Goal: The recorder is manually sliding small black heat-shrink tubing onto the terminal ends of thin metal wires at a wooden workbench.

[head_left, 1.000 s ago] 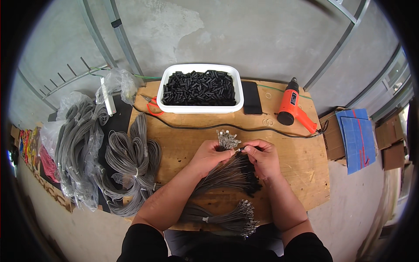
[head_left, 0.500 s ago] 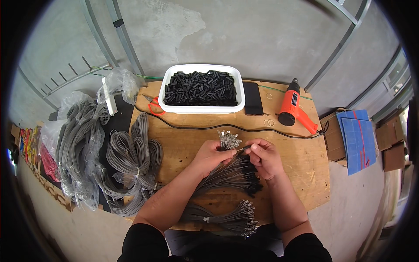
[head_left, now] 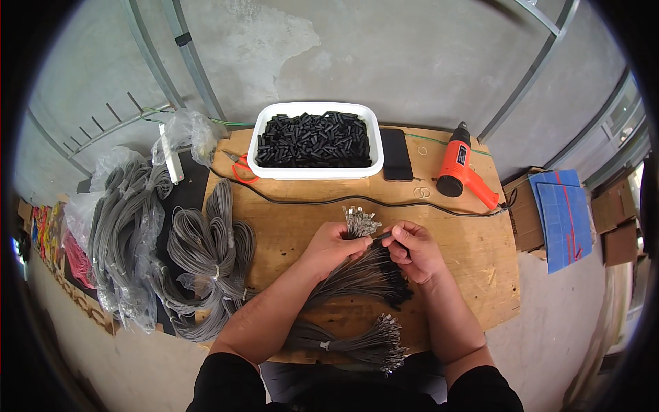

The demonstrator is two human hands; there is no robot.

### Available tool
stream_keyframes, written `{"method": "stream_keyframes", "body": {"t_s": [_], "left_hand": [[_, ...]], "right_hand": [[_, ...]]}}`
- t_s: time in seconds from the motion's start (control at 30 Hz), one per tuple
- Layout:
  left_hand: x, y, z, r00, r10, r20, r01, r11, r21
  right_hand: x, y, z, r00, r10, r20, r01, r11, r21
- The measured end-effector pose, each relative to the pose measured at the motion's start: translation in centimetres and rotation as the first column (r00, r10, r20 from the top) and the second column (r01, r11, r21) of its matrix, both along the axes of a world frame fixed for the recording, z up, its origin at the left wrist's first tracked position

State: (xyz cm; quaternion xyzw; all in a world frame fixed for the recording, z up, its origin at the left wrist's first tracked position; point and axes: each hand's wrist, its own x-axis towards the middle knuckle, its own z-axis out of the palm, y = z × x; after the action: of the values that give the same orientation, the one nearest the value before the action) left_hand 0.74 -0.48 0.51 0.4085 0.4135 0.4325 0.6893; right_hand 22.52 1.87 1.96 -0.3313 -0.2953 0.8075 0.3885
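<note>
My left hand [head_left: 333, 247] is closed round a bunch of grey wires whose silvery connector ends [head_left: 360, 220] stick up above the fingers. Between the thumb and fingers of my right hand [head_left: 415, 248] is a short black sleeve [head_left: 384, 236], pinched close to my left thumb tip, where one wire end appears to meet it. Under my hands a fan of grey wires [head_left: 353, 278] runs right to black-sleeved ends [head_left: 397, 281]. Nearer to me lies a tied bundle of grey wires [head_left: 343, 343] with bare silvery ends.
A white tub [head_left: 257, 168] full of black sleeves stands at the back, beside a black phone [head_left: 397, 154]. An orange heat gun [head_left: 460, 168] lies right, its black cord [head_left: 322, 201] crossing the table. Orange-handled scissors [head_left: 241, 168] and coiled grey wire bundles [head_left: 206, 254] sit left.
My right hand has shifted slightly left, bringing the black sleeve closer to the wire end at my left thumb. My left hand stays nearly still.
</note>
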Motion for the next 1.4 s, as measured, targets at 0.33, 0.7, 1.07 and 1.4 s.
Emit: {"method": "stream_keyframes", "body": {"t_s": [0.33,0.7,1.07,1.4], "left_hand": [[0.4,-0.2,0.2,0.997,-0.074,0.017,0.074,0.997,0.033],[0.1,-0.1,-0.5,0.996,-0.031,-0.081,0.038,0.996,0.077],[0.2,0.0,-0.5,0.990,0.006,-0.140,0.016,0.987,0.158],[0.2,0.0,-0.2,1.000,-0.015,0.002,0.015,0.999,0.052]], "right_hand": [[1.1,0.6,0.6,0.992,-0.060,0.107,0.050,0.994,0.092],[0.1,-0.1,0.8,0.928,-0.165,0.333,0.068,0.956,0.285],[-0.8,-0.9,0.8,0.941,-0.103,0.322,-0.006,0.947,0.321],[-0.4,-0.7,0.1,0.915,-0.094,0.392,-0.047,0.941,0.335]]}}
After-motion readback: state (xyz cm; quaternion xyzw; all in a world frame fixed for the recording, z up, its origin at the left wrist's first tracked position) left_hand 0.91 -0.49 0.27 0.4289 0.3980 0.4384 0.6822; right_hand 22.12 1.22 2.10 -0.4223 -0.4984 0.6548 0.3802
